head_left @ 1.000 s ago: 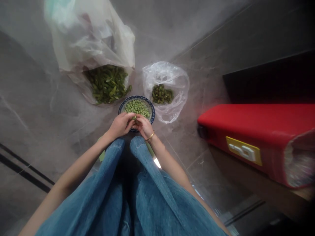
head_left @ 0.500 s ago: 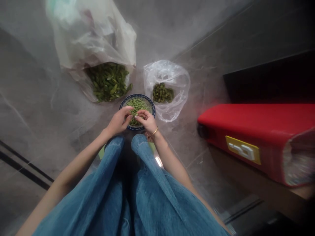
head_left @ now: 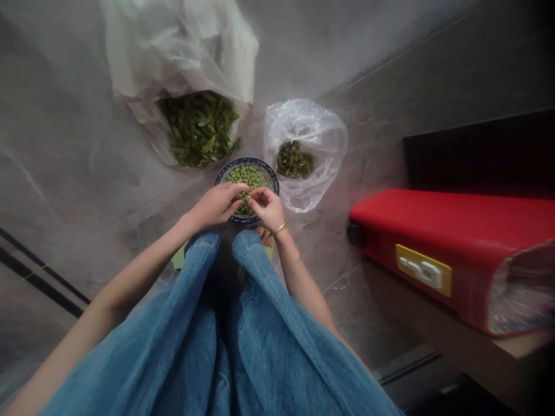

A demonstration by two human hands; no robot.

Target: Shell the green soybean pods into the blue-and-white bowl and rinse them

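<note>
A grey tile floor (head_left: 65, 185) spreads below the person's blue denim trousers (head_left: 130, 346). At the right is a long red box (head_left: 459, 216) with a yellow tag. A big white plastic bag (head_left: 182, 46) lies open, and a smaller clear plastic bag (head_left: 332, 136) is near it. A round bowl with a blue and white rim (head_left: 247, 160) sits just in front of the knees. The left hand (head_left: 217, 202) and right hand (head_left: 271, 212) are over its near side, fingers bent and tips close together; I cannot tell if they hold anything. Green pods (head_left: 206, 130) fill the white bag's mouth. Little pale green beans (head_left: 245, 174) lie in the bowl.
</note>
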